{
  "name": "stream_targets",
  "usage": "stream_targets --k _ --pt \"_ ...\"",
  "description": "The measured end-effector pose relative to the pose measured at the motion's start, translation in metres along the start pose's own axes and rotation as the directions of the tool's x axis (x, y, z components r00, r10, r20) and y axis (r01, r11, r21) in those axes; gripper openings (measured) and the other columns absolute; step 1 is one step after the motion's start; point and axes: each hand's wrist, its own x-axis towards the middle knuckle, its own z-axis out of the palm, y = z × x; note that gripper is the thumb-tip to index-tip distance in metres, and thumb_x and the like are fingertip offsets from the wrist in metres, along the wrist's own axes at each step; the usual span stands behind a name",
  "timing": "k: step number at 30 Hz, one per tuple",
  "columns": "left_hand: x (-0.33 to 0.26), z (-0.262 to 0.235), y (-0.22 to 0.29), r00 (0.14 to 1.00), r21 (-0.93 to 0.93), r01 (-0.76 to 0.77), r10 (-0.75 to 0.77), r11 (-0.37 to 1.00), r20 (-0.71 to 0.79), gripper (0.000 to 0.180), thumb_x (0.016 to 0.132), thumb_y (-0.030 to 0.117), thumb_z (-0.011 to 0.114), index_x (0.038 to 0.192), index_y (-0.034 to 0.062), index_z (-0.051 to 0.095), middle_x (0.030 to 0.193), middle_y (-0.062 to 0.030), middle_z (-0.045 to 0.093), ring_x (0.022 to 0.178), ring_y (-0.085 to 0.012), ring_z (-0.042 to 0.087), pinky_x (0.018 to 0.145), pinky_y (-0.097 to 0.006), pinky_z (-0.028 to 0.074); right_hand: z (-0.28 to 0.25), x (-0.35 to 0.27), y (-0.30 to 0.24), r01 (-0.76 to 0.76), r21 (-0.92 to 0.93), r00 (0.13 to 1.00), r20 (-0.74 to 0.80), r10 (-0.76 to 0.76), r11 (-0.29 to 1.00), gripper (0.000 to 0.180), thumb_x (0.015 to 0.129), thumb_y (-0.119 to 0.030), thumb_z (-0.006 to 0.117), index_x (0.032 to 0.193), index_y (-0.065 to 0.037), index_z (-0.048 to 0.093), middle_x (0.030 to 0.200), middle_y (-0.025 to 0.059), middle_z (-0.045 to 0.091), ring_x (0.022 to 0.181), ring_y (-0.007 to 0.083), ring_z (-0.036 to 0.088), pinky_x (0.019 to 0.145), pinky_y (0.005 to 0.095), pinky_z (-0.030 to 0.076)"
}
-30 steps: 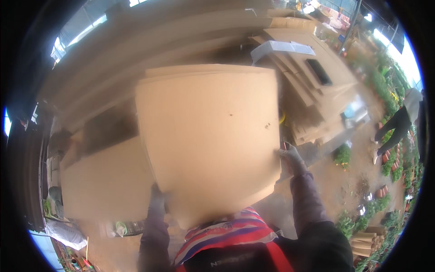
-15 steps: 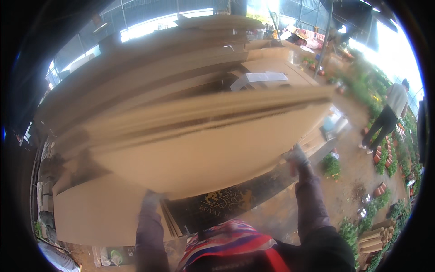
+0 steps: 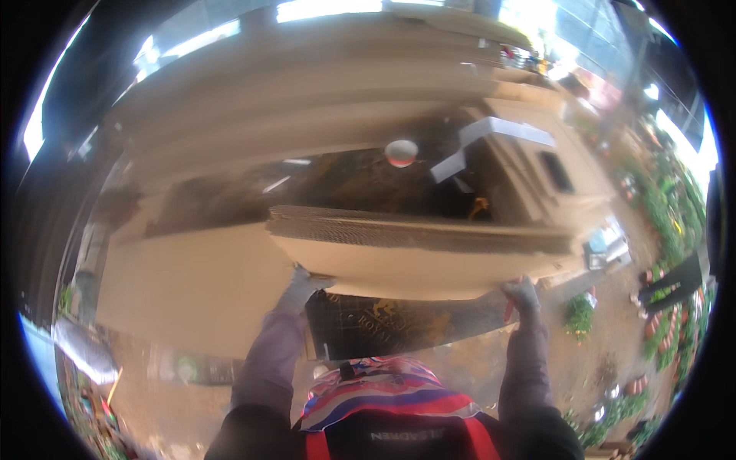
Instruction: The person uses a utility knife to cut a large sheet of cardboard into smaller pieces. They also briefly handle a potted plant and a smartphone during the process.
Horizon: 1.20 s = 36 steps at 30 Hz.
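In the head view, just beyond a black panel point(image 3: 429, 328) whose far part it hides, a blurred stack of corrugated cardboard sheets point(image 3: 410, 261) with ridged edges is gripped by the left hand point(image 3: 301, 287) and right hand point(image 3: 524, 294) near the panel's far corners, some fingers hidden behind the cardboard.

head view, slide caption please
Left hand and right hand grip a cardboard stack, with a dark, gold-patterned panel showing below.
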Motion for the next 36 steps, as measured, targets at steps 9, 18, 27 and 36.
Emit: stream_targets --k 9,18,27,36 --pt "0.006 -0.005 -0.019 0.999 0.0 0.05 -0.05 0.999 0.009 0.051 0.073 -0.004 0.079 0.118 0.0016 0.056 0.107 -0.0113 0.066 0.099 -0.0251 0.065 0.075 -0.043 0.06 0.024 0.0 0.051 -0.017 0.076 0.991 -0.131 0.027 0.997 0.024 0.075 -0.001 0.061 0.1 0.0 0.061 0.068 -0.001 0.055 0.051 0.0076 0.048 0.04 0.0228 0.037" --pt "0.014 0.007 -0.023 0.997 -0.184 -0.066 0.059 0.981 -0.041 0.051 0.072 -0.006 0.078 0.117 0.0018 0.056 0.107 -0.0118 0.066 0.1 -0.0254 0.064 0.074 -0.044 0.061 0.029 0.007 0.065 -0.004 0.012 0.997 -0.08 0.005 1.0 0.027 0.076 -0.001 0.062 0.103 0.0 0.06 0.076 0.0013 0.058 0.057 0.0091 0.051 0.046 0.0237 0.04" --pt "0.021 -0.046 0.065 0.947 0.003 -0.256 0.251 0.967 -0.198 0.048 0.073 0.003 0.082 0.115 -0.0014 0.06 0.101 -0.0058 0.068 0.089 -0.0146 0.065 0.081 -0.03 0.054 0.107 0.037 -0.032 0.011 0.143 1.0 0.013 -0.013 0.99 0.024 0.085 -0.012 0.071 0.106 -0.004 0.061 0.075 -0.001 0.061 0.062 0.0077 0.055 0.056 0.0242 0.045" --pt "0.108 -0.191 0.174 0.843 0.122 -0.474 0.489 0.872 -0.223 0.036 0.076 0.005 0.078 0.108 -0.0037 0.064 0.094 -0.0092 0.07 0.08 -0.0177 0.067 0.072 -0.032 0.056 0.306 0.128 -0.133 0.242 0.194 0.966 0.047 -0.255 0.951 0.035 0.085 -0.018 0.063 0.115 -0.003 0.053 0.08 0.0089 0.056 0.038 0.0239 0.052 0.027 0.0369 0.042"
